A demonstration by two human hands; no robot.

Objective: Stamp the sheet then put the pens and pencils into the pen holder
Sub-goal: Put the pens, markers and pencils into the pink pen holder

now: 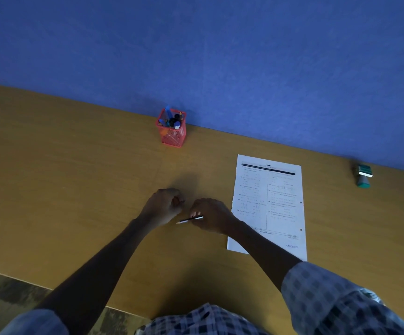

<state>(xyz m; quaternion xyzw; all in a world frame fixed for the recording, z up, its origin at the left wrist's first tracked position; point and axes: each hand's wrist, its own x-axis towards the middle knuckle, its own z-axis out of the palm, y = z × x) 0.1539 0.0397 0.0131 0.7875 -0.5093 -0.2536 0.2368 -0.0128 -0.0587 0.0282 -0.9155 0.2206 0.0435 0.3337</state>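
A printed sheet [268,201] lies on the wooden table [75,189], with a blue "CANCELLED" stamp mark near its lower right corner. The red mesh pen holder [172,131] stands at the back by the wall and holds several pens and markers. My right hand [210,213] is closed on a white pen with a black tip [188,220], just left of the sheet. My left hand [164,205] is curled shut beside it, with a small dark-red tip of something showing at its fingers. The green stamp [364,176] lies on its side at the far right.
A blue wall [220,56] runs right behind the table's far edge. The table's near edge crosses the lower left, with patterned floor [9,291] beyond it. My checked sleeves and shirt fill the bottom of the view.
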